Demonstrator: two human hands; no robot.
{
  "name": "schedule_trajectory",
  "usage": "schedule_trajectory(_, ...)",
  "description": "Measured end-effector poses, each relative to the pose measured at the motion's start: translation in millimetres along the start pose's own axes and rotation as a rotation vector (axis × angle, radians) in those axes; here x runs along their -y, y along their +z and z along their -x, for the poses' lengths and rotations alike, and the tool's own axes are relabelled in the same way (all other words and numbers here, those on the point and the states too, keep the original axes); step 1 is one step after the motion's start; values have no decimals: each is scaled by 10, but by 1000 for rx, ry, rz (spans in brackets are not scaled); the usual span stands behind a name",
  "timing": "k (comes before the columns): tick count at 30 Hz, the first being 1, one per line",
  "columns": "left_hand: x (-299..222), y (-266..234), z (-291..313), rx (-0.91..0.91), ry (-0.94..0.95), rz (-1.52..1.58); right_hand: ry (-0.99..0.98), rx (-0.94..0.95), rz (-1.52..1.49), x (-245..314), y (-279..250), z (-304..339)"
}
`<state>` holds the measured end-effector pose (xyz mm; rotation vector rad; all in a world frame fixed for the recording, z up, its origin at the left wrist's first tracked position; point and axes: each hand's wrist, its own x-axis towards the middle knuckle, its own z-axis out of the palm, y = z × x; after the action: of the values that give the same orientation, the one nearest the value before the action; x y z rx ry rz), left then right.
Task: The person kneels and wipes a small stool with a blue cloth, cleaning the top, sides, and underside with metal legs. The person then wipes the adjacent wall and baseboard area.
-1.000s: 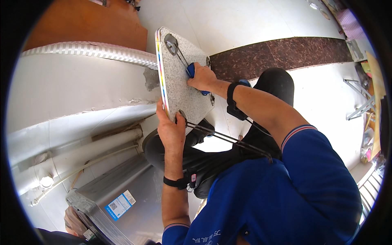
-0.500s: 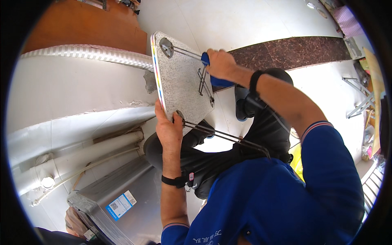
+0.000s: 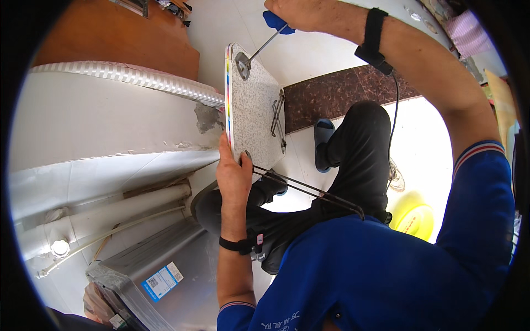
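A small folding table (image 3: 254,105) stands tipped on its side, its speckled underside toward me and a striped coloured band along its edge. My left hand (image 3: 233,179) grips the lower edge, thumb beside a leg bracket. From there a dark wire leg (image 3: 309,190) stretches toward my lap. At the upper bracket another metal leg (image 3: 268,43) slants up to a soft-looking blue cloth (image 3: 277,22). My right hand (image 3: 301,12) closes around this cloth at the leg's end; the fingers are partly hidden. A third leg piece (image 3: 277,116) lies against the underside.
A pale ledge (image 3: 121,116) adjoins the table's left side. Below are pipes (image 3: 110,215) and a grey metal appliance (image 3: 193,276). A dark marbled strip (image 3: 326,96) crosses the floor, and a yellow basin (image 3: 414,218) sits right of my leg. A thin cable (image 3: 396,121) hangs from my right wristband.
My right hand has moved up and away with the blue cloth, and the upper leg now points upward. The board has shifted slightly right and turned. My left hand keeps its grip.
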<state>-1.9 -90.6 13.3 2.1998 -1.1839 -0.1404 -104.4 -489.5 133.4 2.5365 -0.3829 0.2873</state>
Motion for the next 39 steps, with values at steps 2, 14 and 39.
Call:
schedule_trajectory(2, 29, -16, -33, 16, 8, 17, 6, 9, 4, -10, -49, 69)
schedule_trajectory(14, 32, -203, -162, 94, 42, 71, 157, 375, -190, -455, -562, 506)
schedule_trajectory(39, 112, -201, -286, 117, 87, -4, 1283, -416, -2372, 1358, -431, 1901)
